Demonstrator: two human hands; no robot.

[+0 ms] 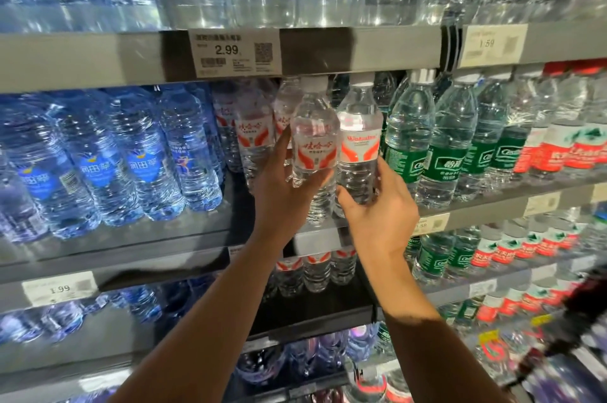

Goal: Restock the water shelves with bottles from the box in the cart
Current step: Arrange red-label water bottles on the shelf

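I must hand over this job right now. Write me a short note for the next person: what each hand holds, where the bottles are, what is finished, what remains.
Left hand: grips a red-and-white-label water bottle, upright, at the shelf front.
Right hand: grips a second same-brand bottle beside it, next to the green-label bottles.
Done: same-brand bottles already stand behind, in this slot of the middle shelf.
Left: set both bottles down, push them back, fetch more. The cart and box are out of view, so the remaining stock is unknown.
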